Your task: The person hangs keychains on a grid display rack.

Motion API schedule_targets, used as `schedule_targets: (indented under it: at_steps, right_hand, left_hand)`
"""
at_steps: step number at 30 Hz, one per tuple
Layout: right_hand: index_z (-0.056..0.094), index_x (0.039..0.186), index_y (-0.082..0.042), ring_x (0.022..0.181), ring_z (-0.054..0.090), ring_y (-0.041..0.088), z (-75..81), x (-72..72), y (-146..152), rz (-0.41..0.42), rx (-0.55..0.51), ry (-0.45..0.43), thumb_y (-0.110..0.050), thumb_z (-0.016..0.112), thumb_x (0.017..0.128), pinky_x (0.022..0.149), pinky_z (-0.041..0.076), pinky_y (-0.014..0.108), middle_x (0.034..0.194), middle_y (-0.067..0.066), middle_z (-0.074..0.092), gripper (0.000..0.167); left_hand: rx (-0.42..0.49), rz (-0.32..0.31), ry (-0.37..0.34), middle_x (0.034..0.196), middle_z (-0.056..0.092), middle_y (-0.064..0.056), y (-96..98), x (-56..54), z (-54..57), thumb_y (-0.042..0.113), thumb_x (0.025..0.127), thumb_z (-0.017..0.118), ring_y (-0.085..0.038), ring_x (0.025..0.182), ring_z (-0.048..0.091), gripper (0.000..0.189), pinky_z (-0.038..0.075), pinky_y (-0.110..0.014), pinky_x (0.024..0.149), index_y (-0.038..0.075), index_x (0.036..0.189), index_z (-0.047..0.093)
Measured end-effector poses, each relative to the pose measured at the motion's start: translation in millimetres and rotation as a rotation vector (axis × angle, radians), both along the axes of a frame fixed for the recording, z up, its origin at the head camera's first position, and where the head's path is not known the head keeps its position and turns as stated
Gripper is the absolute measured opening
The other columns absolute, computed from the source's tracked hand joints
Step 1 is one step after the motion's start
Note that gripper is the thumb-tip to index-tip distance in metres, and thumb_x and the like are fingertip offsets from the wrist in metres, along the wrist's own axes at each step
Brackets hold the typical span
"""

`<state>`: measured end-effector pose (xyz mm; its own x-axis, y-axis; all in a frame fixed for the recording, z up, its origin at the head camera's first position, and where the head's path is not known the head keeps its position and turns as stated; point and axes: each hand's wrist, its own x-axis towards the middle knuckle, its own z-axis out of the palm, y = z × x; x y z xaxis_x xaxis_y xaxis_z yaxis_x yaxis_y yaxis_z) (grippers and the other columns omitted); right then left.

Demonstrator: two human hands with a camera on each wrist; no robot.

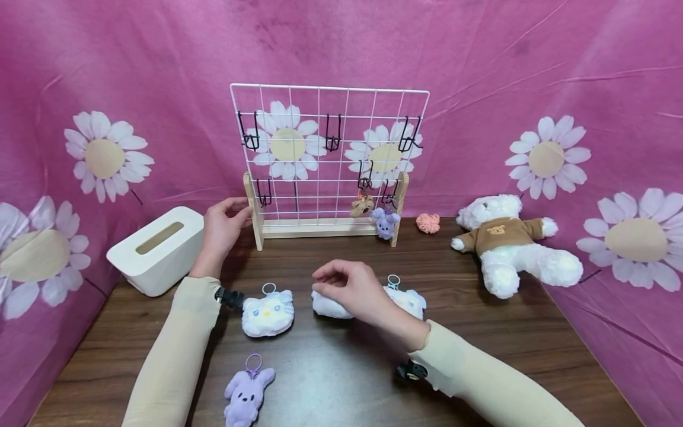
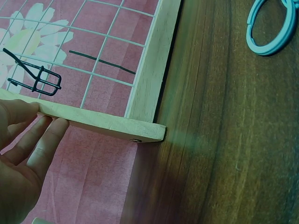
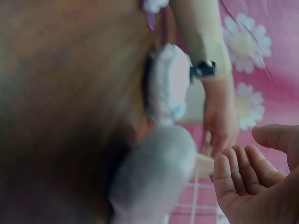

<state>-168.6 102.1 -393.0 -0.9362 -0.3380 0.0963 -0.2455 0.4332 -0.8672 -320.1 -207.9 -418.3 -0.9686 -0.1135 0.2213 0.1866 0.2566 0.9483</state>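
My left hand touches the left wooden post of the wire grid rack with its fingertips, fairly straight. Over the middle of the table my right hand hovers, fingers loosely bent, holding nothing. Just beneath it, partly covered, lies a white plush, which looks blurred and grey in the right wrist view. Left of that is a white plush cat face with a light blue ring. Another white plush with a blue ring lies partly behind my right wrist.
Black hooks hang on the grid; a brown plush charm and a purple one dangle at lower right. A purple plush keychain lies in front. Around stand a white tissue box, a pink item and a teddy bear.
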Motion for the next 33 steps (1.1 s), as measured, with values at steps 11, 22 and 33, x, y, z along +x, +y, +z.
schedule_targets:
  at_steps: [11,22,33]
  right_hand:
    - [0.084,0.112,-0.004,0.085,0.071,0.0,-25.2,19.1,-21.1,0.101,0.016,-0.058,-0.015,0.085,0.099,0.077,0.063,0.013,0.098,0.002,0.083,0.017]
    - [0.082,0.11,-0.003,0.084,0.068,-0.008,-25.4,38.8,-43.1,0.203,-0.02,-0.038,-0.011,0.086,0.098,0.079,0.063,0.012,0.098,0.006,0.083,0.015]
    - [0.083,0.11,-0.004,0.077,0.062,-0.015,-37.6,48.7,-71.3,0.275,0.059,-0.055,-0.007,0.086,0.096,0.075,0.059,0.004,0.093,0.006,0.083,0.015]
  left_hand:
    - [-0.019,0.013,-0.009,0.129,0.073,-0.035,1.9,1.7,3.0,0.01,0.11,0.072,0.008,0.084,0.07,0.036,0.07,-0.014,0.084,-0.008,0.141,0.072]
    - [-0.028,0.017,-0.012,0.129,0.074,-0.034,1.3,0.7,1.6,0.01,0.11,0.073,0.007,0.084,0.07,0.036,0.07,-0.014,0.083,-0.007,0.142,0.072]
    - [-0.025,0.017,0.0,0.129,0.074,-0.036,0.8,-0.4,0.8,0.009,0.109,0.073,0.008,0.084,0.07,0.036,0.071,-0.019,0.086,-0.008,0.141,0.072]
